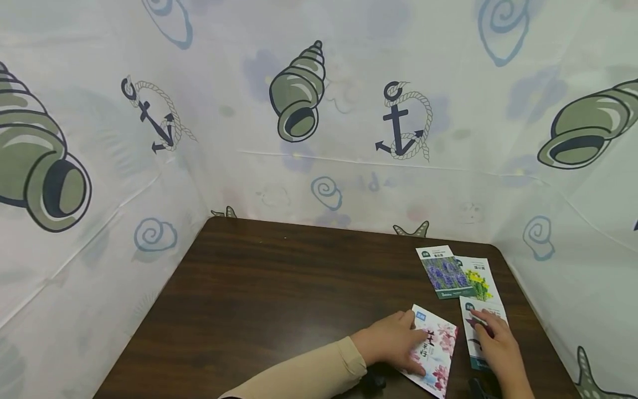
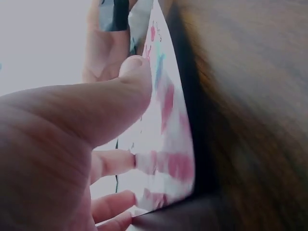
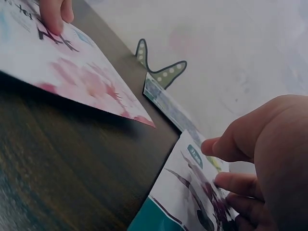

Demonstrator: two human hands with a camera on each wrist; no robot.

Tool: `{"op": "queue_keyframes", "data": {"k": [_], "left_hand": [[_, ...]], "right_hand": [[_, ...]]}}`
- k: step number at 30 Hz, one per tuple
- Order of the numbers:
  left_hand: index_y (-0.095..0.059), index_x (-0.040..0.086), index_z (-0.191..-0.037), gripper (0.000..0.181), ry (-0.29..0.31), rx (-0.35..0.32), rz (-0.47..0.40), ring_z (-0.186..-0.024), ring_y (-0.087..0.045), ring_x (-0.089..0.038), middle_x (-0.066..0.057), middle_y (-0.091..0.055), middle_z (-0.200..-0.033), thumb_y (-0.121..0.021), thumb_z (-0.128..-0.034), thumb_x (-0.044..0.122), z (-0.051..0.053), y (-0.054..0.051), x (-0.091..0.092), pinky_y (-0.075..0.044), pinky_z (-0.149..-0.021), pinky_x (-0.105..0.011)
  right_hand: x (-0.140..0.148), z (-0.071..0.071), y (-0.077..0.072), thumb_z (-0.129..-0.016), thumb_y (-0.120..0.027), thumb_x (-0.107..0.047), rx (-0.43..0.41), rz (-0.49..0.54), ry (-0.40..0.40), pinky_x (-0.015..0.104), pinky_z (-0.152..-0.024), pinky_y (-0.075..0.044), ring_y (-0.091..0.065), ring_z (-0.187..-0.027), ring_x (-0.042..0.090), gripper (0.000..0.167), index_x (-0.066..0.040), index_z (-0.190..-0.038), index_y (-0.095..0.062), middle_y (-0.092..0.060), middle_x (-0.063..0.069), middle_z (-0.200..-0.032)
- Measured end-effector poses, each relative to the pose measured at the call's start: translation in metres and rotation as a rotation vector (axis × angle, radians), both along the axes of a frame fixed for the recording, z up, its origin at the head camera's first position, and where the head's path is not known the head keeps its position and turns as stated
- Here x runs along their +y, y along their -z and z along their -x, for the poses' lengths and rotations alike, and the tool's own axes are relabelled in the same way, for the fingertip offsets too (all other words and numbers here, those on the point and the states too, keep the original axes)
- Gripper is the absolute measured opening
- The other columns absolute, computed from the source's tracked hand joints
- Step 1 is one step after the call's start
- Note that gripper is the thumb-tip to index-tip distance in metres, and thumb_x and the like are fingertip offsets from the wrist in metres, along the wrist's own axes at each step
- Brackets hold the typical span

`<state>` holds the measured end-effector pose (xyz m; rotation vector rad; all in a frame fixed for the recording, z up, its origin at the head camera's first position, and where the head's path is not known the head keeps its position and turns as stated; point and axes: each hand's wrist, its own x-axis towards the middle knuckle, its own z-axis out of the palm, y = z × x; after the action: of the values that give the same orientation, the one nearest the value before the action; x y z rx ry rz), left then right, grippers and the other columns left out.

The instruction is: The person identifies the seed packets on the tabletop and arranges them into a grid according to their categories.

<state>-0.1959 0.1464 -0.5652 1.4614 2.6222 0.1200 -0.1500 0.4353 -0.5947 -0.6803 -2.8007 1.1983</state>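
Pink packet (image 1: 440, 341): right part of table (image 1: 279, 288). Left hand (image 1: 394, 338), partly closed, grips its left side. Right hand (image 1: 502, 349) half open, fingertips on teal-edged packet (image 1: 469, 328) just beside, no grip. That and purple packet (image 1: 446, 274) overlap yellow packet (image 1: 484, 277).

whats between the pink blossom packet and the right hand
In the head view, past the pink blossom packet: bare table, then the left side of another packet.

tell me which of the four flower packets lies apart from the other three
The pink-blossom packet, under the left hand: bare table separates it from the other three packets, which overlap in a cluster.
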Motion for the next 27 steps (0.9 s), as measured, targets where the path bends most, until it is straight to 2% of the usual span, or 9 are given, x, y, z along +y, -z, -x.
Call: {"op": "queue_keyframes", "data": {"k": [3, 7, 11, 15, 18, 20, 23, 27], "left_hand": [[-0.067, 0.040, -0.127, 0.062, -0.026, -0.013, -0.008, -0.102, -0.049, -0.004, 0.007, -0.051, -0.122, -0.075, -0.0836, 0.083, 0.000, 0.000, 0.000, -0.047, -0.086, -0.016], [-0.063, 0.039, -0.122, 0.063, -0.050, -0.004, 0.004, -0.102, -0.049, -0.005, 0.007, -0.048, -0.125, -0.079, -0.0796, 0.083, 0.000, 0.003, -0.001, -0.048, -0.083, -0.017], [-0.063, 0.040, -0.127, 0.066, -0.085, -0.018, 0.028, -0.109, -0.053, -0.007, 0.006, -0.049, -0.133, -0.082, -0.0789, 0.080, -0.005, 0.003, 0.000, -0.051, -0.088, -0.020], [-0.064, 0.038, -0.137, 0.067, -0.104, -0.030, 0.059, -0.125, -0.056, -0.010, 0.004, -0.050, -0.145, -0.083, -0.0832, 0.074, -0.013, 0.001, 0.000, -0.052, -0.102, -0.022], [-0.064, 0.033, -0.140, 0.066, -0.083, -0.027, 0.082, -0.137, -0.055, -0.010, 0.000, -0.047, -0.156, -0.082, -0.0881, 0.068, -0.016, -0.002, 0.000, -0.050, -0.110, -0.020], [-0.063, 0.028, -0.141, 0.064, -0.058, -0.031, 0.097, -0.141, -0.055, -0.010, -0.001, -0.045, -0.163, -0.083, -0.0906, 0.062, -0.017, -0.004, -0.002, -0.051, -0.110, -0.018], [-0.065, 0.025, -0.136, 0.060, -0.020, -0.031, 0.114, -0.135, -0.059, -0.006, -0.001, -0.044, -0.164, -0.086, -0.0901, 0.058, -0.015, -0.006, -0.003, -0.053, -0.103, -0.014], [-0.066, 0.025, -0.135, 0.065, -0.035, -0.079, 0.109, -0.123, -0.063, -0.007, -0.001, -0.044, -0.163, -0.092, -0.0839, 0.057, -0.013, -0.008, -0.006, -0.055, -0.096, -0.016]], "right_hand": [[0.001, 0.000, 0.000, -0.114, -0.049, -0.018, 0.017, -0.010, -0.014, 0.075, -0.129, -0.019, -0.020, -0.164, 0.055, 0.048, -0.005, -0.159, -0.054, -0.028, 0.031, -0.175], [0.001, 0.000, -0.001, -0.113, -0.050, -0.015, 0.036, -0.020, -0.032, 0.074, -0.129, -0.020, -0.022, -0.163, 0.056, 0.046, -0.004, -0.157, -0.055, -0.029, 0.033, -0.174], [0.001, -0.001, -0.001, -0.113, -0.051, -0.015, 0.023, -0.022, -0.039, 0.074, -0.129, -0.022, -0.023, -0.162, 0.056, 0.046, -0.003, -0.157, -0.055, -0.029, 0.033, -0.174], [0.000, 0.000, 0.000, -0.114, -0.050, -0.019, 0.002, -0.016, -0.035, 0.074, -0.129, -0.021, -0.021, -0.163, 0.056, 0.047, -0.005, -0.159, -0.053, -0.027, 0.032, -0.175], [0.000, -0.001, 0.000, -0.114, -0.050, -0.018, 0.000, -0.026, -0.039, 0.074, -0.129, -0.021, -0.022, -0.163, 0.056, 0.047, -0.004, -0.159, -0.053, -0.027, 0.032, -0.174], [0.000, -0.001, 0.000, -0.114, -0.051, -0.017, -0.001, -0.032, -0.041, 0.074, -0.129, -0.021, -0.022, -0.163, 0.056, 0.046, -0.004, -0.159, -0.053, -0.027, 0.032, -0.174], [0.000, -0.001, 0.000, -0.115, -0.051, -0.019, -0.009, -0.035, -0.043, 0.075, -0.129, -0.020, -0.021, -0.163, 0.056, 0.046, -0.005, -0.159, -0.053, -0.026, 0.032, -0.175], [-0.001, 0.000, 0.000, -0.115, -0.052, -0.020, -0.006, -0.040, -0.050, 0.075, -0.129, -0.020, -0.021, -0.163, 0.056, 0.046, -0.005, -0.158, -0.054, -0.026, 0.032, -0.175]]}}
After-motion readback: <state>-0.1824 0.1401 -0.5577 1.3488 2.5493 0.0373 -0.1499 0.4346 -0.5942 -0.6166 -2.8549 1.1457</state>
